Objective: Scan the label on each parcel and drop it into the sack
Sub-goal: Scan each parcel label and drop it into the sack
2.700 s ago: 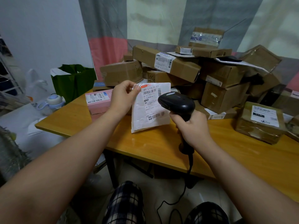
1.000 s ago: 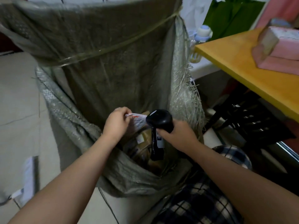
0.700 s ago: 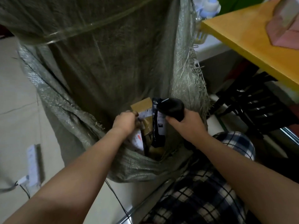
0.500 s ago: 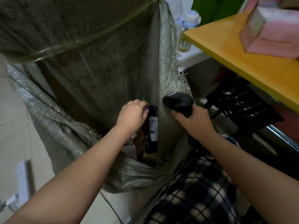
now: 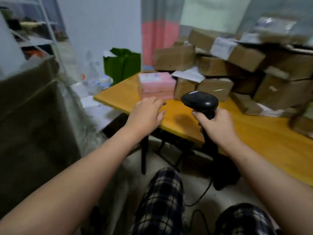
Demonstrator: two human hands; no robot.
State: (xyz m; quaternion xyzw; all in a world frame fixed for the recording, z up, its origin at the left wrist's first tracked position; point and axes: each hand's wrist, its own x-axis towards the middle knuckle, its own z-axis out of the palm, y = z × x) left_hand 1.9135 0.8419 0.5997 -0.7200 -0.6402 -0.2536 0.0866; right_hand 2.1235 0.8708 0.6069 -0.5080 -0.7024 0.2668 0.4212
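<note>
My left hand (image 5: 145, 114) is empty, fingers relaxed, hovering over the near left part of the wooden table (image 5: 254, 133), just in front of a pink parcel (image 5: 156, 85). My right hand (image 5: 215, 123) grips the handle of the black barcode scanner (image 5: 199, 101), held upright above the table edge. A pile of brown cardboard parcels (image 5: 237, 65) with white labels fills the back right of the table. The woven grey-green sack (image 5: 33, 124) stands at the left, its inside hidden from this angle.
A green bag (image 5: 122, 65) and a white bottle (image 5: 103, 81) sit beyond the table's left corner. A shelf rack (image 5: 33, 31) stands behind the sack. The scanner cable (image 5: 201, 195) hangs to the floor by my plaid-clad knees.
The white parcel went from my left hand into the sack. My view swung from the sack back to the table, and my empty left hand now reaches toward the pink parcel.
</note>
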